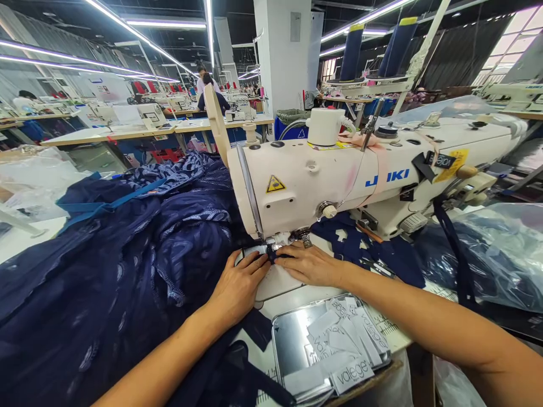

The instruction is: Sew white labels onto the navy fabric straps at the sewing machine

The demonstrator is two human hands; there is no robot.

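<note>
My left hand (pixel 241 282) lies with its fingers stretched out at the sewing machine's needle area, fingertips on a small piece of navy fabric (pixel 272 257). From the other side, my right hand (pixel 311 264) reaches to the same piece, its fingers extended and lying nearly flat. Above both hands is the head of the white sewing machine (pixel 297 181); the presser foot and needle are partly hidden by my fingers. A large heap of navy fabric (pixel 127 271) with light patterned bands spreads to the left of my left hand.
A metal tray (pixel 292 339) with printed white labels (pixel 352 373) sits in front of the machine. Thread snips (pixel 377 267) and navy scraps (pixel 403 260) lie to the right, near a clear plastic bag (pixel 500 254). Thread cones (pixel 351 53) stand behind. People work farther back.
</note>
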